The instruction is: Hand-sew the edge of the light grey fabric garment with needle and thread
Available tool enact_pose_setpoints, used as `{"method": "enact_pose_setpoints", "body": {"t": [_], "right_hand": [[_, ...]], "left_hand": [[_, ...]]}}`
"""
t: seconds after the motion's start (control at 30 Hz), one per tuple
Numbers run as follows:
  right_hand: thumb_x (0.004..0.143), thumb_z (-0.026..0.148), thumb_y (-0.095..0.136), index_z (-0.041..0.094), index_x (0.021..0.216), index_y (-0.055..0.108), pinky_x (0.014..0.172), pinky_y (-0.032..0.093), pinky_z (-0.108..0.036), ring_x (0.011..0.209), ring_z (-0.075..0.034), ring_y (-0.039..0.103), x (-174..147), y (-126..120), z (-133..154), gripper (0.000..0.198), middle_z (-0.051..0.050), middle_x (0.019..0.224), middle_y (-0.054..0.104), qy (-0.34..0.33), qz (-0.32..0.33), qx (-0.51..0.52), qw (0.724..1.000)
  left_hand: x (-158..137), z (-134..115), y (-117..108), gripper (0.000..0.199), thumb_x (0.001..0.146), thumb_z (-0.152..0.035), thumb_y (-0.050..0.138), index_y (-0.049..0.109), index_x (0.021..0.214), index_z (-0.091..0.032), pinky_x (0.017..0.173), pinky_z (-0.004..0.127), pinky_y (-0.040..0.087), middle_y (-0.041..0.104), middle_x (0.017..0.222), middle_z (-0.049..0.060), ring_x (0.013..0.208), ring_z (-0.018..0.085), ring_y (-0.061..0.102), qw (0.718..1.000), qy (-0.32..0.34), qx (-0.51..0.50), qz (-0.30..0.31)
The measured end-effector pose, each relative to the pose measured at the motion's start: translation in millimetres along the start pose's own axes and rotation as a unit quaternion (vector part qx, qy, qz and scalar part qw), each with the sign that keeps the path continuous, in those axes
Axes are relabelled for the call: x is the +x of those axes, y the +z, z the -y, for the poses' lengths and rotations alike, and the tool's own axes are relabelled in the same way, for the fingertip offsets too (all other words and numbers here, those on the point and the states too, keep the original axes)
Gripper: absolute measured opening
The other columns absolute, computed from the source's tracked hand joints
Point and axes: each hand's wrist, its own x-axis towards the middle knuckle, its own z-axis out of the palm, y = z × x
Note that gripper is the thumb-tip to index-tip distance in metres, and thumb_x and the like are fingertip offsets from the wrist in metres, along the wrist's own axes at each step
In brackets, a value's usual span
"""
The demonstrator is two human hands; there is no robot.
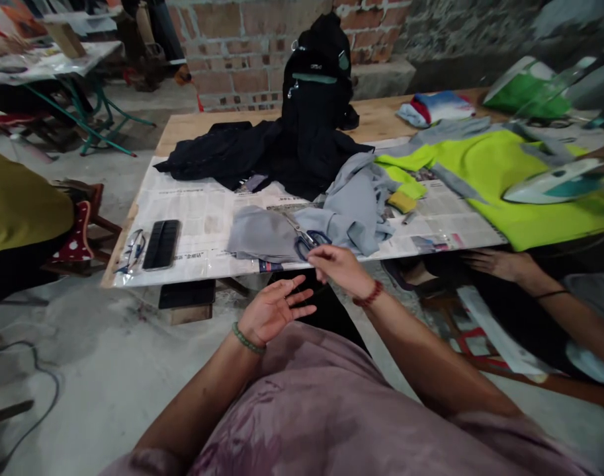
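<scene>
My left hand [276, 309], with a green bead bracelet, is held palm up below the table's front edge, fingers spread. Close beside it, my right hand [344, 270] has thumb and fingers pinched together at the edge. Whatever sits in that pinch, if anything, is too small to make out. Just beyond the right fingertips lie dark-handled scissors [306, 239], slightly open, resting on grey cloth [262, 235]. More crumpled grey fabric [356, 201] spreads to the right of them. A yellow sponge [402, 202] lies near that fabric.
Newspaper [202, 211] covers the table. A phone [161, 244] and glasses [133, 251] lie at the left. Black garments [222, 152] and a black backpack [316, 79] are behind. At right, another person's hand holds an iron [550, 185] on neon-yellow fabric [510, 158].
</scene>
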Motion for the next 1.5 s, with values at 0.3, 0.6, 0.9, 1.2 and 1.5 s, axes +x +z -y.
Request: {"method": "enact_pose_setpoints", "body": {"t": [0.3,0.6,0.9,1.2,1.5], "right_hand": [[0.07,0.037,0.068,0.014,0.091,0.054,0.041,0.038,-0.017,0.041,-0.005,0.048,-57.9,16.8,-0.2,0.034,0.006,0.056,0.053,0.144,0.087,0.313,0.935],[0.067,0.035,0.071,0.014,0.071,0.056,0.039,0.022,-0.017,0.037,-0.001,0.029,-63.5,19.0,2.1,0.025,0.009,0.045,0.039,0.113,-0.008,0.316,0.942],[0.069,0.031,0.069,0.016,0.071,0.056,0.04,0.024,-0.019,0.035,-0.001,0.025,-74.7,13.0,1.5,0.02,0.011,0.039,0.032,0.097,-0.032,0.357,0.929],[0.07,0.031,0.068,0.016,0.071,0.056,0.041,0.024,-0.019,0.035,-0.002,0.026,-76.0,18.5,7.9,0.019,0.011,0.037,0.031,0.1,-0.006,0.39,0.915],[0.072,0.031,0.067,0.016,0.072,0.056,0.042,0.026,-0.019,0.035,-0.002,0.026,-79.2,19.2,1.2,0.019,0.011,0.037,0.032,0.106,-0.002,0.402,0.909]], "left_hand": [[9.1,6.0,10.2,0.017,0.064,-0.022,0.075,0.062,0.069,-0.011,0.072,0.037,0.053,0.062,0.095,0.006,0.083,0.017,0.059,0.993,0.064,0.096,-0.036],[-2.3,0.7,12.9,0.014,0.064,-0.022,0.074,0.066,0.07,-0.012,0.075,0.039,0.052,0.059,0.109,0.01,0.093,0.021,0.057,0.992,0.052,0.108,-0.041],[-5.8,-8.0,-7.9,0.017,0.067,-0.03,0.07,0.065,0.072,-0.014,0.081,0.037,0.048,0.052,0.125,0.008,0.102,0.023,0.053,0.959,0.137,0.214,-0.124],[-15.5,0.6,-9.7,0.016,0.07,-0.024,0.066,0.069,0.086,-0.023,0.074,0.025,0.043,0.062,0.089,0.003,0.077,0.014,0.053,0.804,0.32,0.466,-0.184],[-11.3,23.7,10.9,0.038,0.063,-0.023,0.072,0.063,0.099,-0.019,0.045,0.016,0.034,0.059,0.087,0.0,0.051,0.002,0.041,0.924,0.148,0.339,-0.097]]}}
